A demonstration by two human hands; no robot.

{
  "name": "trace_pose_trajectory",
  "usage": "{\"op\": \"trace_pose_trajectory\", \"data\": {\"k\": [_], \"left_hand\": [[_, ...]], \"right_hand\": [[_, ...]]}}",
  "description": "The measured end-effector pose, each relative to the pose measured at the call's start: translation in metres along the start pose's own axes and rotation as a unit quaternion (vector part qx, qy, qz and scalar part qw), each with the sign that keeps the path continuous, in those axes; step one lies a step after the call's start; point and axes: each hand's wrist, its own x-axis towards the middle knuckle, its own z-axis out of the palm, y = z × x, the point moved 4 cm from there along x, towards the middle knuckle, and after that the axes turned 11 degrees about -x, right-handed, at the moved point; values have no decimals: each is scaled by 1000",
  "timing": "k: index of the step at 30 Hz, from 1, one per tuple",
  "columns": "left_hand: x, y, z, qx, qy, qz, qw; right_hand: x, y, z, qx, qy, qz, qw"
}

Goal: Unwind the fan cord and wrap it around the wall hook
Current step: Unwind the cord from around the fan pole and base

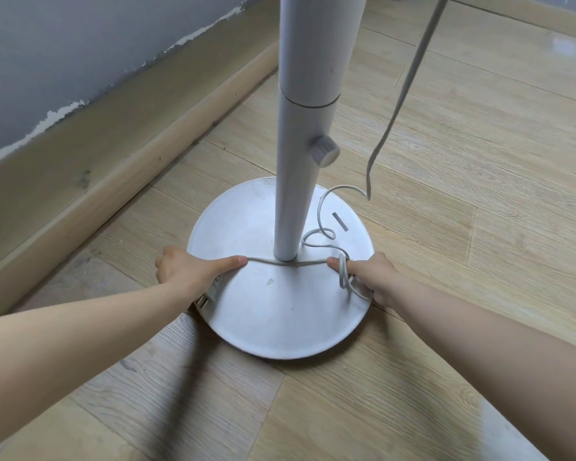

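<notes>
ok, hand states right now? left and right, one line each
Left hand: closed on the cord, plug end under the palm.
Right hand: closed on the cord, loops around its fingers.

Home room, as I see it: wood-plank floor (446,161), wooden skirting (80,181), grey wall (64,44) with chipped paint, standing fan (300,128).

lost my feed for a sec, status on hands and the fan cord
Left hand and right hand both shut on cord. Cord taut against pole foot, slack looped on base. Wall hook not in view.
</notes>
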Motion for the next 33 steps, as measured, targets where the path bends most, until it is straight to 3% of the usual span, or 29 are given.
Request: {"op": "trace_pose_trajectory", "data": {"k": [10,22,33], "left_hand": [[2,27,-20,37,-18,26,999],[-1,19,-26,-84,-96,-9,992],[-21,24,-30,-113,-94,-44,988]], "right_hand": [[12,12,17,35,-16,-13,999],[-17,-8,6,22,-50,-32,998],[-28,-11,-6,23,-39,-23,999]]}}
